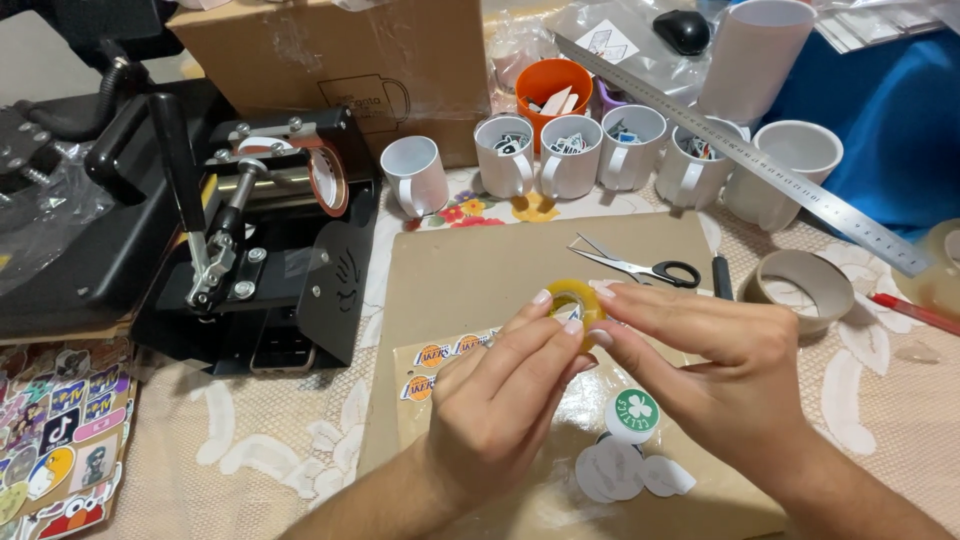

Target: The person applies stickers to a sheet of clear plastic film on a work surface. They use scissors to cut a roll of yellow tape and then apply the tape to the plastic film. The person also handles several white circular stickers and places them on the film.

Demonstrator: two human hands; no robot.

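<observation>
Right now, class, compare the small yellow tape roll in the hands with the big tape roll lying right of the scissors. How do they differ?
The small yellow tape roll is amber and translucent; the big tape roll is dull beige. The yellow one is much smaller. It is held up between the left hand and right hand, while the big one lies flat on the table. Both are ring-shaped with an open centre.

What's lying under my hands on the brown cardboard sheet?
A clear plastic sheet of printed stickers, including a round green-and-white sticker, lies on the cardboard. Both hands cover its middle, hiding anything there.
</observation>
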